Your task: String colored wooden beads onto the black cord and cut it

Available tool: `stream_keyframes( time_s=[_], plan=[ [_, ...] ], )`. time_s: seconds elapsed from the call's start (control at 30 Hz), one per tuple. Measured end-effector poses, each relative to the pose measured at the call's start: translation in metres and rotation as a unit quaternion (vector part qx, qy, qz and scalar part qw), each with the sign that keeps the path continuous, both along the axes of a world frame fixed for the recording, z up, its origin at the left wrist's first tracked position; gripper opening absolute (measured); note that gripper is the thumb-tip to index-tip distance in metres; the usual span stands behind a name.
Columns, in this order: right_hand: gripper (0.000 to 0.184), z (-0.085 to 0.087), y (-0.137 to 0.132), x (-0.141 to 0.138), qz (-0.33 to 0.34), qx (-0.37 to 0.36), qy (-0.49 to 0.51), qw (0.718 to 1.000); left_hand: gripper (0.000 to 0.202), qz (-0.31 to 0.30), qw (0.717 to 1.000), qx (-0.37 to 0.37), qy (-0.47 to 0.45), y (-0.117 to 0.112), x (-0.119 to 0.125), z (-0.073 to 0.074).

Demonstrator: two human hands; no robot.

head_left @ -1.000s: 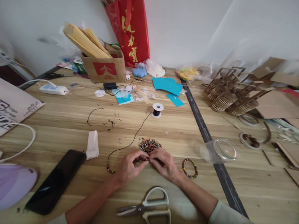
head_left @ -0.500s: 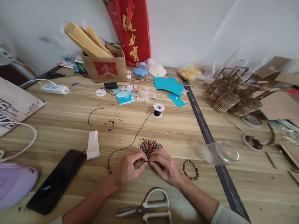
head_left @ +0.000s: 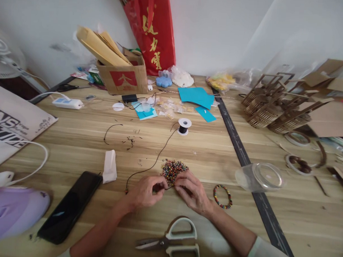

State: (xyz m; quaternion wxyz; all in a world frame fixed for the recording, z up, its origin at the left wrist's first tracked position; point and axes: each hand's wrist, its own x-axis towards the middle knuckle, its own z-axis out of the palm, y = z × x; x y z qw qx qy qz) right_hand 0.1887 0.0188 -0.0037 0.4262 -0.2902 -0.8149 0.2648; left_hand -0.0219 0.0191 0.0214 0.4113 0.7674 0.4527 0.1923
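My left hand (head_left: 145,191) and my right hand (head_left: 193,191) rest on the wooden table (head_left: 74,147), fingertips pinched together at the near edge of a pile of small coloured beads (head_left: 173,169). A thin black cord (head_left: 158,156) runs from between my fingers back to a small white spool (head_left: 184,126). What the right fingertips pinch is too small to make out. A finished beaded bracelet (head_left: 222,196) lies just right of my right hand. White-handled scissors (head_left: 172,242) lie shut in front of my arms.
A black phone (head_left: 70,206) and a folded tissue (head_left: 110,166) lie to the left. A clear plastic jar (head_left: 260,177) lies on its side at right. A cardboard box (head_left: 124,77), red bag (head_left: 153,29), blue paper (head_left: 197,96) and wooden lattice pieces (head_left: 271,106) crowd the back.
Both hands have stayed pinched together at the beads. The beaded end of the cord has drawn in under my left hand. The view has shifted slightly.
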Motion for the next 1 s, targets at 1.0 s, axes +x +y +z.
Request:
stream_keyframes(
  time_s=[1.0],
  plan=[
    [0.032,-0.001,-0.005,-0.005,0.042,0.079,-0.209,0.974,0.023,0.039,0.981,-0.118,-0.152,0.022,-0.022,-0.006]
  ],
)
